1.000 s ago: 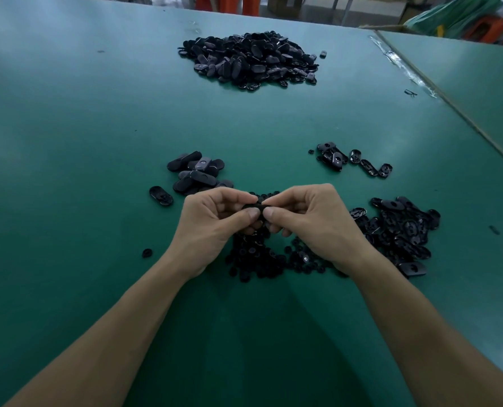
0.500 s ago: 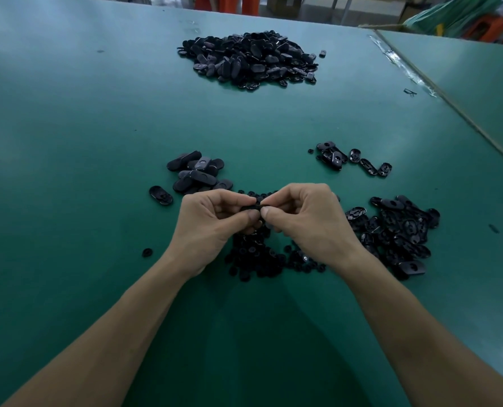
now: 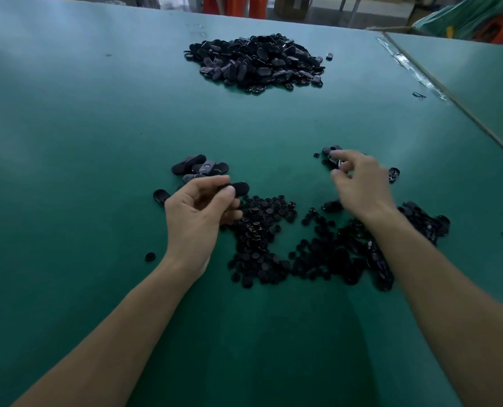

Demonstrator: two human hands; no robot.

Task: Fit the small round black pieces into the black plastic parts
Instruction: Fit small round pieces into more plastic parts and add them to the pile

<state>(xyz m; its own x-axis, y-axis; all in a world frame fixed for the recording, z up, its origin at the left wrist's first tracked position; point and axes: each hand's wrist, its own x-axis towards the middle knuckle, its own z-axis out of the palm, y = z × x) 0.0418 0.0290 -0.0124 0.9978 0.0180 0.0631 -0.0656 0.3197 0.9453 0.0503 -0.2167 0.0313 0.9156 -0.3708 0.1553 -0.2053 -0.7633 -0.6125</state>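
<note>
Hands, joined a moment ago, now apart. Left hand point(image 3: 199, 210) pinches black plastic part point(image 3: 237, 187), likely fitted, beside left group point(image 3: 199, 168). Right hand point(image 3: 359, 183), blurred, reaches far-right parts point(image 3: 332, 149); grip cannot be told. Round pieces point(image 3: 259, 230) heaped between.

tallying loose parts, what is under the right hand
Black plastic parts poke out around the right hand, by its fingertips and right edge. The hand covers the rest of that small group; blur hides whether it grips one.

A green table point(image 3: 68, 142) sits beside a second green table point(image 3: 479, 77), with an orange stool point(image 3: 235, 5) beyond its far edge.
</note>
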